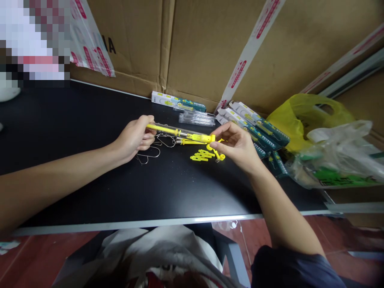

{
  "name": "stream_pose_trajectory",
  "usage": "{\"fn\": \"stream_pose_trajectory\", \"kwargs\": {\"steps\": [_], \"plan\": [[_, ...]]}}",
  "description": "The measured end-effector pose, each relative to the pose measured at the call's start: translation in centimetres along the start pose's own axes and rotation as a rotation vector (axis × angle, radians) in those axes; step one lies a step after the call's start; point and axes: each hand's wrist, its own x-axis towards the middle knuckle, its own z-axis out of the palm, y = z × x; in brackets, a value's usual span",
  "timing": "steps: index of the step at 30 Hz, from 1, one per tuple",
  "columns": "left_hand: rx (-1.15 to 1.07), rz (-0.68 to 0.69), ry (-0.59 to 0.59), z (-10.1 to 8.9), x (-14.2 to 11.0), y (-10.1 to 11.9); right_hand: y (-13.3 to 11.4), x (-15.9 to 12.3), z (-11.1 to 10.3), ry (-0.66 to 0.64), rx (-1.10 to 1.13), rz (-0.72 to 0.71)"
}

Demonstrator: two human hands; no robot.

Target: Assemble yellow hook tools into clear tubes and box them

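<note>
A clear tube with a yellow rod and yellow end piece (193,137) is held level above the black table between both hands. My left hand (136,138) is closed around its left end, the fingers curled under it. At the other end, my right hand (235,146) pinches the yellow end piece between thumb and forefinger. Bent metal wire hooks (150,155) lie below my left hand. Small flat yellow pieces (201,155) rest on the table under the tube, beside yellow ring-shaped parts (221,157) partly behind my right fingers. Another yellow rod (192,142) lies just behind.
Clear empty tubes (196,119) lie by a printed box (178,101) near the cardboard wall (198,48). More printed boxes (252,127) are piled at the right, next to a yellow bag (295,116) and a translucent bag (339,156). The table's front edge (180,222) is pale.
</note>
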Motion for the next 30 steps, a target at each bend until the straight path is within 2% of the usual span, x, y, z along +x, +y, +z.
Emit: {"fn": "stream_pose_trajectory", "kwargs": {"steps": [18, 30], "plan": [[0.018, 0.007, 0.007, 0.1, -0.1, -0.1, 0.4, -0.4, 1.0, 0.027, -0.041, 0.001], [0.062, 0.016, -0.118, -0.1, -0.6, -0.2, 0.9, 0.3, -0.3, 0.114, -0.005, -0.016]]}}
